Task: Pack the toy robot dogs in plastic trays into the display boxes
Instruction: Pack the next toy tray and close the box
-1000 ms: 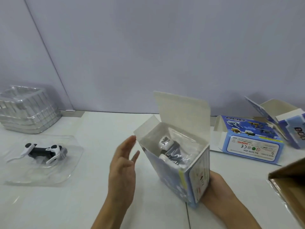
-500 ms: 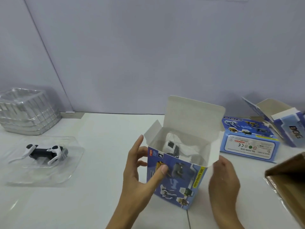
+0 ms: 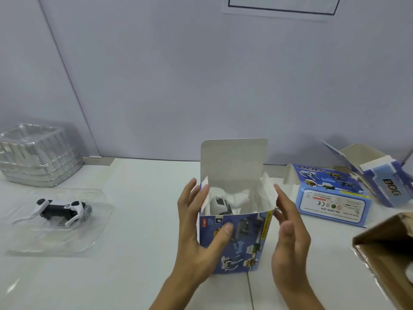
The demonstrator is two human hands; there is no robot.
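Two hands frame the upright display box (image 3: 237,240) at the middle of the table (image 3: 138,276). The left hand (image 3: 199,231) has the grip: thumb pressed on the blue printed front, fingers wrapped round the left edge and reaching up to the side flap, clamped on the box. The right hand (image 3: 290,238) stands just beside the right wall, fingers straight and loosely spread, fingertips by the right side flap; whether they touch the card I cannot tell, and it holds nothing.

The box top is wide open, the white lid flap (image 3: 234,159) standing straight up at the back. Down inside sits a toy robot dog (image 3: 220,204), white body showing among clear plastic, already in the box.

Out to the left, a second toy robot dog (image 3: 60,209), black and white, lies on its side in a clear plastic tray (image 3: 89,238) flat on the table. Behind it, against the wall, a stack of empty clear trays (image 3: 35,157).

Off to the right, another blue box (image 3: 330,198) lies flat, warning label facing up, and beyond it a further box (image 3: 380,177) lies open-ended, the word DOG on its side. At the right edge, the corner of a brown cardboard carton (image 3: 388,249) pokes in.
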